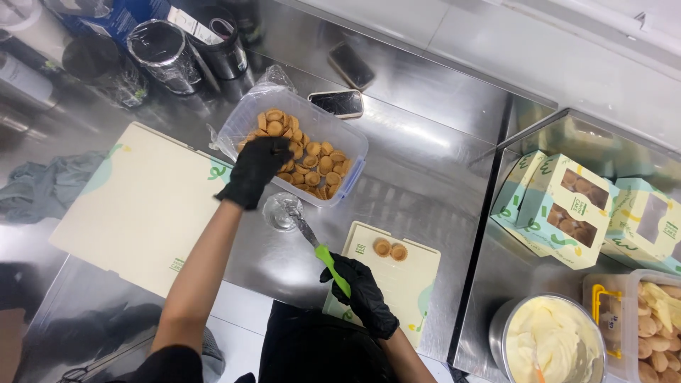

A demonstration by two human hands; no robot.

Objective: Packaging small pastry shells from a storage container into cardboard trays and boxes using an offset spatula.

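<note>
Fingers (273, 147) of the left hand (254, 170), in a black glove, were curled down into the clear plastic tub (351, 145) of small round tart shells (316, 164), bunched over the near-left part of the heap; whether they had already pinched a shell I could not tell, since the glove covered it. The right hand (365, 294), also gloved in black, was closed around the green handle of a small knife (323, 254). The knife's long axis ran on a slant from that fist up and to the left, its metal blade pointing toward a small clear cup (281, 211) just below the left wrist. The left hand was the nearer one to the shells; the right hand was well apart from the tub.

Just right of the knife handle, two tart shells (390, 249) sat side by side near the far edge of a flat cream card (411, 284) on the steel worktop (425, 170). A larger cream card (135, 206) lay under the left forearm. Beyond the tub lay a phone (338, 103). Far to the right of both hands were windowed boxes (567, 209) and a metal bowl of pale cream (550, 340).
</note>
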